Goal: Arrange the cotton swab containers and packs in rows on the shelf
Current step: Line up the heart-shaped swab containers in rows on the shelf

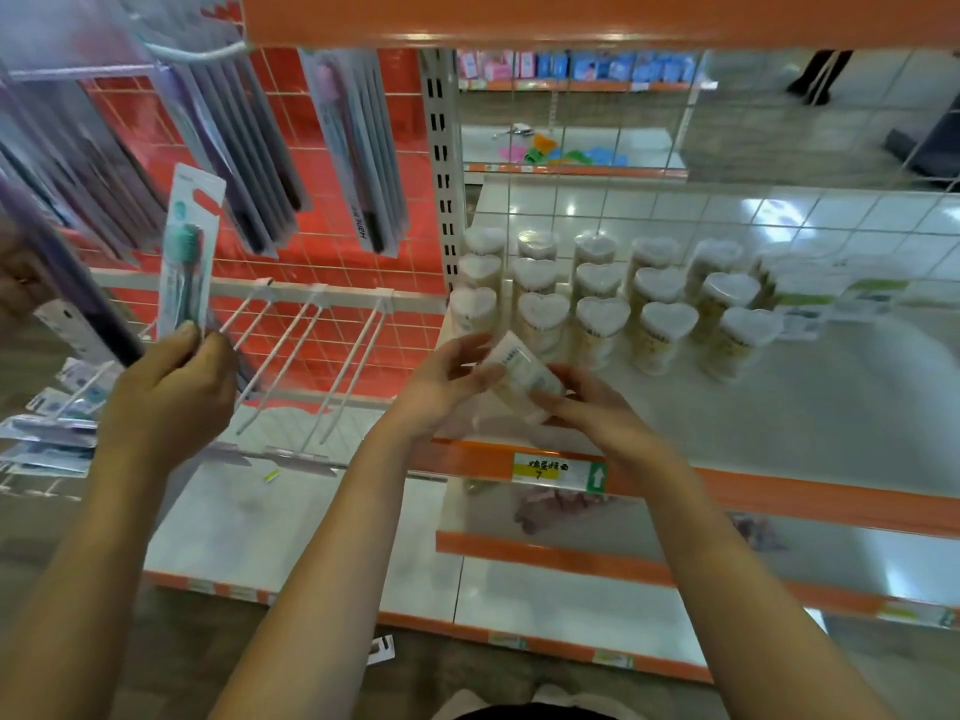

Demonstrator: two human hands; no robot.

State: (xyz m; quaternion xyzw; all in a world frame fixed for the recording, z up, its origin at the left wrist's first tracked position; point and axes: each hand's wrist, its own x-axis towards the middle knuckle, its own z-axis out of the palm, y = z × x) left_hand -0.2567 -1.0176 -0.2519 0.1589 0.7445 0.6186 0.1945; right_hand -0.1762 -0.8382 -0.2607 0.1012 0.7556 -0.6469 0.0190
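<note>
Heart-lidded cotton swab containers [600, 324] stand in several rows at the back left of the white shelf [810, 407]. Flat packs [826, 296] lie to their right, blurred. Just in front of the rows, over the shelf's front left part, both my hands hold one tilted cotton swab container [522, 374]. My left hand [447, 379] grips its upper left end with curled fingers. My right hand [589, 407] holds its lower right end from below.
Another person's hand [171, 392] at the left holds a toothbrush pack [188, 257] by white display hooks [311, 350]. More toothbrush packs hang above on the red grid. An orange shelf edge [779, 498] carries a price label [558, 472]. A wire grid backs the shelf.
</note>
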